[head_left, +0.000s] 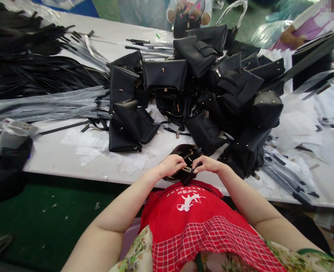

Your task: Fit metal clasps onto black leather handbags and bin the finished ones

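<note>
A black handbag (181, 151) stands at the table's front edge, close against my red apron, with its mouth facing up. Gold-coloured metal hardware (187, 169) shows at its near side, between my two hands. My left hand (172, 165) has thumb and fingers pinched together at the left end of this hardware; what they grip is too small to name. On the other side my right hand (205, 164) is curled, its fingers closed on the black flap (195, 169) of the bag. Part of the bag is hidden behind both hands.
Several black handbags (164, 73) are heaped beyond my hands. Long black straps (42, 75) and plastic-wrapped strips (48, 102) lie at the left. White paper scraps (297, 124) cover the right side. Across the table (67, 170), a person's hands (188, 11) hold another bag; a second person stands at the right.
</note>
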`<state>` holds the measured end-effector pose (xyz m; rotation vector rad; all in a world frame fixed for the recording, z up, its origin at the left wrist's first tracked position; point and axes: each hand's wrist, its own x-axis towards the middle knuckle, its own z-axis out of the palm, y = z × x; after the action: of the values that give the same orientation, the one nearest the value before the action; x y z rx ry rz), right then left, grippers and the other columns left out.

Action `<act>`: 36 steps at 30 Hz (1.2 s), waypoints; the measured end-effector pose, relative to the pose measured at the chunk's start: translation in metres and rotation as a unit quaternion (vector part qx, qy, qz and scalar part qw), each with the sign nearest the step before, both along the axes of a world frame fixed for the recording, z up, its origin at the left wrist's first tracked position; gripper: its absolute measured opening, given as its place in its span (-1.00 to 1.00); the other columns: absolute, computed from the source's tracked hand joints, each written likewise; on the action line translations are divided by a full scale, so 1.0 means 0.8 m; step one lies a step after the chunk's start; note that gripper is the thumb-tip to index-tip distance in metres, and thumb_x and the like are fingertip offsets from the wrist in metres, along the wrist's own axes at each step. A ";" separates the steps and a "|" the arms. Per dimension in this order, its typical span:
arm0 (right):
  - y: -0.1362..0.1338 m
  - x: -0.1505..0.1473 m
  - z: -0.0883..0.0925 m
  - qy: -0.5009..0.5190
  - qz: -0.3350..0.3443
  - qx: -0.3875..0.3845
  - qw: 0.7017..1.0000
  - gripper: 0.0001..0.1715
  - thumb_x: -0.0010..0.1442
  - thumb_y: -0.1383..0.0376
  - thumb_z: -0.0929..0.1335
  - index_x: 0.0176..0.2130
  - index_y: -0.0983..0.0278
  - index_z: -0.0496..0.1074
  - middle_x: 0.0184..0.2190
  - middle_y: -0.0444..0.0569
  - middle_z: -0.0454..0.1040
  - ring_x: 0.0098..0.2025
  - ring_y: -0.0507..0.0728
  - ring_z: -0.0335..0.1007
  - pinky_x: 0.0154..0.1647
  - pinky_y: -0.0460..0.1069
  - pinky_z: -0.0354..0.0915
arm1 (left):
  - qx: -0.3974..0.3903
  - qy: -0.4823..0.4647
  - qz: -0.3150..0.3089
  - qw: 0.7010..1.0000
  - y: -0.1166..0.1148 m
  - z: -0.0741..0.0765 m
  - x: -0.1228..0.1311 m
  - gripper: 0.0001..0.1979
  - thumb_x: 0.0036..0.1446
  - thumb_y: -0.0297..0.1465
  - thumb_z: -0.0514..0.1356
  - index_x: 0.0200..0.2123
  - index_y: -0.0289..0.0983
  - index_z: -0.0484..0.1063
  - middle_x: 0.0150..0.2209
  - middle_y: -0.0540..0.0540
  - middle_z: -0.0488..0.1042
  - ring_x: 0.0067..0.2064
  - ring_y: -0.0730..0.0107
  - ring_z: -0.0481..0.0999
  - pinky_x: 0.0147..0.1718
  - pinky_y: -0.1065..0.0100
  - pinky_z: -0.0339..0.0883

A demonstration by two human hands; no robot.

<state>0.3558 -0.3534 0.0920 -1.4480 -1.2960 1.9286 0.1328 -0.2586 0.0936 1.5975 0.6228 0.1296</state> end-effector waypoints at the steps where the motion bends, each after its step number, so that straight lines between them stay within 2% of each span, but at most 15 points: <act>1: -0.001 0.001 -0.001 0.000 0.000 0.004 1.000 -0.70 -0.08 0.20 0.52 -0.33 0.33 0.57 -0.38 -0.04 0.55 -0.34 0.08 0.44 -0.22 -0.02 0.36 | -0.008 0.003 0.006 1.000 -0.001 -0.001 0.001 -0.88 0.03 -0.38 0.22 -0.52 -0.27 0.50 -0.50 0.01 0.48 -0.42 0.44 0.37 -0.37 0.42 0.19; 7: -0.002 0.008 -0.005 -0.026 0.017 0.044 0.999 -0.66 -0.10 0.13 0.52 -0.35 0.32 0.57 -0.39 -0.06 0.54 -0.30 0.09 0.45 -0.07 0.04 0.32 | -0.120 0.029 0.044 0.991 -0.020 -0.016 0.010 -0.72 0.07 -0.23 0.20 -0.55 -0.30 0.39 -0.66 0.07 0.28 -0.62 0.56 0.17 -0.61 0.46 0.02; 10: -0.001 0.009 -0.002 -0.034 0.040 0.055 0.997 -0.66 -0.10 0.12 0.52 -0.36 0.32 0.57 -0.39 -0.05 0.54 -0.29 0.09 0.44 -0.08 0.02 0.33 | -0.188 0.039 0.084 0.978 -0.026 -0.027 0.015 -0.65 0.10 -0.16 0.14 -0.57 -0.30 0.32 -0.71 0.12 0.16 -0.69 0.61 0.04 -0.68 0.48 -0.09; 13: -0.002 0.009 0.004 -0.036 0.051 0.056 0.996 -0.67 -0.09 0.14 0.53 -0.35 0.32 0.57 -0.37 -0.05 0.53 -0.29 0.08 0.43 -0.15 -0.01 0.33 | -0.225 0.026 0.146 0.963 -0.021 -0.032 0.012 -0.66 0.14 -0.15 0.09 -0.52 -0.30 0.28 -0.69 0.14 0.14 -0.69 0.64 0.01 -0.69 0.51 -0.12; 16: -0.005 0.009 0.009 -0.036 0.047 0.054 0.997 -0.67 -0.09 0.15 0.53 -0.35 0.32 0.56 -0.37 -0.05 0.52 -0.30 0.07 0.41 -0.20 -0.03 0.33 | -0.246 -0.011 0.184 0.952 -0.009 -0.028 -0.002 -0.68 0.17 -0.18 0.05 -0.46 -0.30 0.31 -0.68 0.15 0.12 -0.69 0.65 0.01 -0.69 0.53 -0.13; 20: -0.006 0.008 0.010 -0.033 0.040 0.050 0.997 -0.66 -0.10 0.14 0.53 -0.35 0.32 0.55 -0.37 -0.06 0.51 -0.31 0.07 0.41 -0.20 -0.03 0.33 | -0.261 -0.056 0.194 0.944 0.001 -0.016 -0.020 -0.80 0.09 -0.28 0.14 -0.32 -0.32 0.38 -0.54 0.08 0.31 -0.67 0.68 0.04 -0.70 0.53 -0.14; 22: -0.005 0.006 0.010 -0.035 0.037 0.047 0.998 -0.65 -0.10 0.14 0.53 -0.35 0.32 0.55 -0.37 -0.06 0.51 -0.30 0.07 0.41 -0.19 -0.02 0.33 | -0.263 -0.065 0.195 0.942 0.001 -0.012 -0.025 -0.79 0.05 -0.34 0.17 -0.25 -0.32 0.42 -0.49 0.06 0.35 -0.66 0.70 0.06 -0.70 0.53 -0.15; 27: -0.003 0.001 0.021 -0.053 0.042 0.052 0.996 -0.60 -0.13 0.10 0.53 -0.35 0.33 0.53 -0.36 -0.06 0.51 -0.29 0.08 0.40 -0.19 -0.03 0.32 | -0.274 -0.065 0.219 0.934 0.000 -0.007 -0.037 -0.77 0.03 -0.33 0.20 -0.26 -0.35 0.48 -0.57 0.09 0.28 -0.67 0.71 0.05 -0.70 0.53 -0.19; 29: -0.006 0.004 0.032 -0.043 0.077 0.030 0.996 -0.57 -0.01 0.03 0.47 -0.36 0.36 0.53 -0.39 -0.04 0.52 -0.33 0.08 0.40 -0.23 -0.04 0.31 | -0.282 -0.067 0.247 0.925 0.001 -0.008 -0.051 -0.73 0.02 -0.27 0.23 -0.28 -0.36 0.47 -0.61 0.12 0.22 -0.69 0.71 0.01 -0.70 0.53 -0.22; 31: -0.009 0.010 0.043 -0.025 0.125 -0.008 0.992 -0.41 0.20 -0.06 0.27 -0.43 0.39 0.53 -0.45 0.01 0.52 -0.37 0.08 0.41 -0.22 -0.02 0.31 | -0.288 -0.068 0.287 0.911 0.003 -0.011 -0.071 -0.69 0.01 -0.19 0.24 -0.33 -0.36 0.44 -0.66 0.17 0.12 -0.70 0.70 -0.03 -0.71 0.52 -0.25; 33: -0.009 0.012 0.051 -0.080 0.130 -0.011 0.988 -0.28 0.30 -0.04 0.13 -0.52 0.38 0.52 -0.53 0.04 0.50 -0.42 0.08 0.41 -0.21 0.00 0.32 | -0.293 -0.068 0.336 0.893 0.005 -0.016 -0.095 -0.64 0.02 -0.11 0.23 -0.44 -0.32 0.36 -0.70 0.20 0.03 -0.72 0.70 -0.07 -0.73 0.52 -0.27; 34: -0.006 0.011 0.052 -0.137 0.112 0.018 0.984 -0.33 0.29 -0.01 0.16 -0.53 0.37 0.52 -0.54 0.04 0.50 -0.42 0.09 0.42 -0.20 0.00 0.32 | -0.295 -0.068 0.360 0.883 0.005 -0.019 -0.107 -0.61 0.02 -0.07 0.21 -0.51 -0.29 0.29 -0.72 0.21 -0.01 -0.74 0.69 -0.07 -0.74 0.52 -0.29; 36: 0.005 0.001 0.051 -0.255 0.071 0.126 0.956 -0.66 0.18 0.15 0.32 -0.42 0.34 0.53 -0.41 0.03 0.53 -0.32 0.12 0.44 -0.14 0.01 0.32 | -0.297 -0.069 0.405 0.862 0.004 -0.026 -0.129 -0.53 0.04 -0.01 0.18 -0.60 -0.24 0.13 -0.74 0.21 -0.04 -0.76 0.69 -0.08 -0.75 0.52 -0.32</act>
<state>0.3569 -0.3493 0.1326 -1.8237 -1.8390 1.4377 0.0299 -0.2556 0.0731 0.6460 1.0704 0.6093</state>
